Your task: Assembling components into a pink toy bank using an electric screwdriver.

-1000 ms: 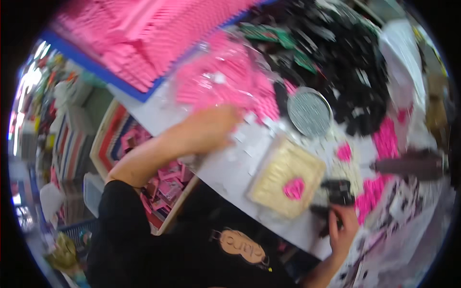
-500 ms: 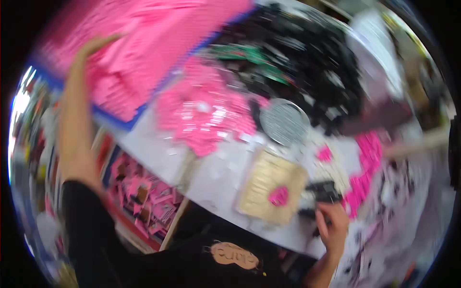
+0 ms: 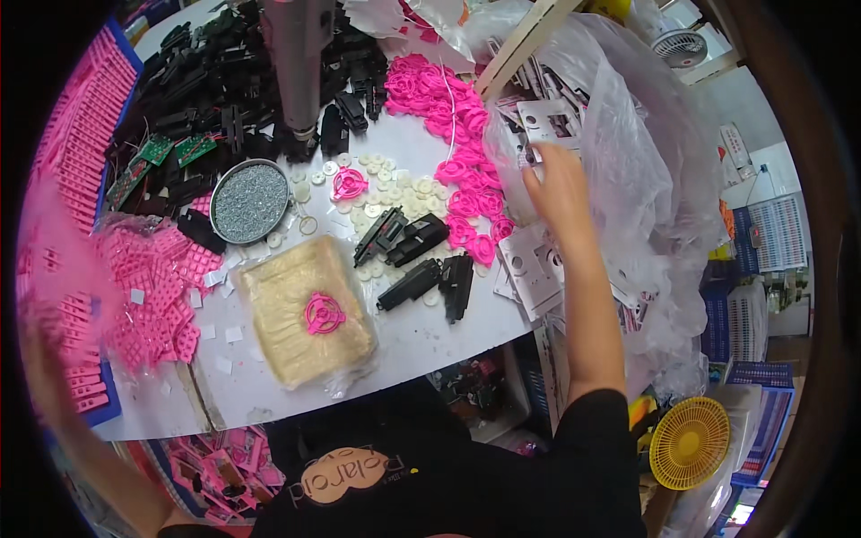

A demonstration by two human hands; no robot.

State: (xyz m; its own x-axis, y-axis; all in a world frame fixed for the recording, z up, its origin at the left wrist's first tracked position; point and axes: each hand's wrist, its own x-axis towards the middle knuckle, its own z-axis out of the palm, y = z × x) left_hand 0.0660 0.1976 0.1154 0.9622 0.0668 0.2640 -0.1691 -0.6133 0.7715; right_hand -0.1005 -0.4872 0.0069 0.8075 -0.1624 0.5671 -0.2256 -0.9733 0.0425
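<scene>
At the right side of the table my right hand (image 3: 558, 175) pinches the edge of a white plastic panel (image 3: 545, 121) with cut-outs. More white panels (image 3: 531, 269) lie below it beside crumpled clear plastic. My left hand (image 3: 45, 345) is at the far left, badly smeared by motion, beside a blurred mass of pink pieces (image 3: 72, 242) over a blue tray (image 3: 115, 403); whether its fingers grip any is unclear. A pink spoked ring (image 3: 324, 313) rests on a plastic-wrapped tan block (image 3: 287, 345). Several black plastic housings (image 3: 419, 239) lie right of the block.
A round dish of grey granules (image 3: 251, 202) stands behind the block, near small white discs (image 3: 395, 193). Pink rings (image 3: 439, 99) form a long heap. Black parts (image 3: 233, 72) and green circuit boards (image 3: 193, 151) pile up behind. A grey post (image 3: 300, 63) hangs over the table.
The view has swung to the right. My right hand has moved from the black housings to the white panels. My left hand remains by the pink pieces, now at the left edge.
</scene>
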